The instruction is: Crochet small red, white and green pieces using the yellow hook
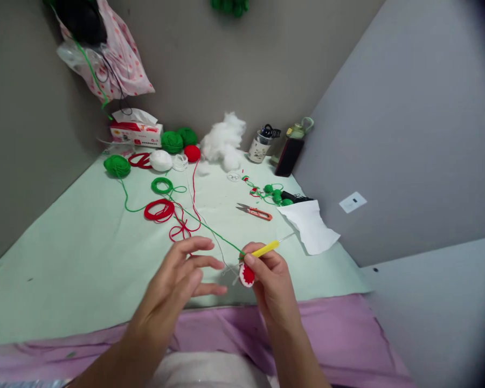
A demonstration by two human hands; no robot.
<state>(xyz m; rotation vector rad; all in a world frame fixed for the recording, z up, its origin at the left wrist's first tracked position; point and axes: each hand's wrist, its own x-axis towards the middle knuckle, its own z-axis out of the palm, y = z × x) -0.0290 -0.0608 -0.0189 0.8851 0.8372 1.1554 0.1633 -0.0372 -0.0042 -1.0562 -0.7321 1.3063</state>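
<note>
My right hand (275,280) is closed on a crochet hook with a yellow handle (265,249), its thin metal end pointing right. The same fingers pinch a small round crochet piece (247,275), red in the middle with a white edge. A strand of green yarn (210,226) runs tight from these fingers back to the upper left. Left of the piece, my left hand (178,285) is open with its fingers spread, holding nothing that I can make out. Loose white yarn ends hang between the two hands.
Coils of red yarn (159,210) and green yarn (162,186) lie ahead on the left, before several yarn balls. Orange-handled thread snips (255,212) lie ahead, near white paper (310,226). Behind are white stuffing (225,139), a cup (259,148) and a dark phone-like slab (290,157).
</note>
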